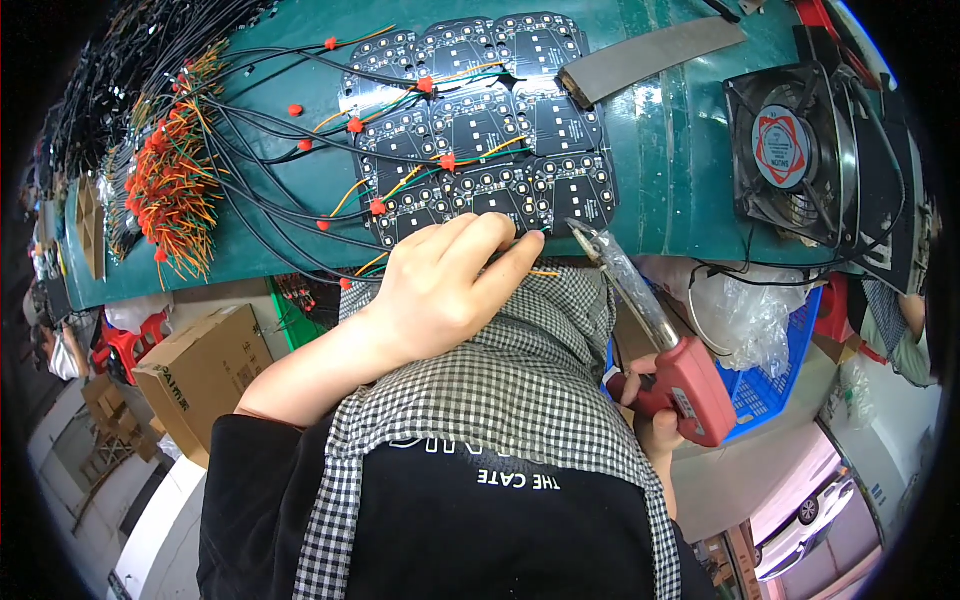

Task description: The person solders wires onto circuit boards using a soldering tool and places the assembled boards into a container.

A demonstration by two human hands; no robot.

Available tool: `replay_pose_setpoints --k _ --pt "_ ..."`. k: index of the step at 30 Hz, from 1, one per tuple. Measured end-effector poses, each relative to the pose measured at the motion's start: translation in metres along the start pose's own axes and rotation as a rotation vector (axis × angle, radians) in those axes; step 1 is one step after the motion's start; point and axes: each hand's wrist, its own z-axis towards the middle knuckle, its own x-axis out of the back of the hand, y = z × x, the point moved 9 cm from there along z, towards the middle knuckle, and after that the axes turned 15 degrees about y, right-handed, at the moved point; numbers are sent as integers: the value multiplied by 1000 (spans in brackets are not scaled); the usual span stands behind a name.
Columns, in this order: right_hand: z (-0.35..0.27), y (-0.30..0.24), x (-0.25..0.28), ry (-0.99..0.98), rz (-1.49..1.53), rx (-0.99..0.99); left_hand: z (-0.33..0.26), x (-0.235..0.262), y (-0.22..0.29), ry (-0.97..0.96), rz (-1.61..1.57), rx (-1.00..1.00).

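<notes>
My left hand (445, 275) lies over the near edge of a panel of black circuit boards (465, 120). Its fingers are pinched together at the board edge on a thin wire; an orange wire end (546, 273) sticks out past them. Most of that cable is hidden under the hand. My right hand (645, 408) is closed around the handle of a red soldering gun (692, 392). The gun's tip (574, 224) is at the nearest right board, close to my left fingertips. Several black cables (290, 125) with red connectors, orange and green wires lie across the panel.
A bundle of orange wire ends (170, 195) fills the table's left side. A grey flat strip (655, 60) lies beyond the panel. At right stands a black fan (790, 150). Below the table edge are a cardboard box (205, 370) and a blue crate (765, 400) with clear plastic.
</notes>
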Motion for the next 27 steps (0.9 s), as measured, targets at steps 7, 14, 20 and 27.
replay_pose_setpoints --k 7,14,20,27 --pt "-1 2 0 -43 0 -3 9 1 1 -106 -18 120" --pt "5 -3 -6 -66 -14 53 11 5 -21 -42 -124 375" --pt "5 -2 -6 -29 -38 53 8 2 -27 77 -122 354" --pt "7 -2 -8 -31 -43 49 10 -4 -27 29 -46 379"
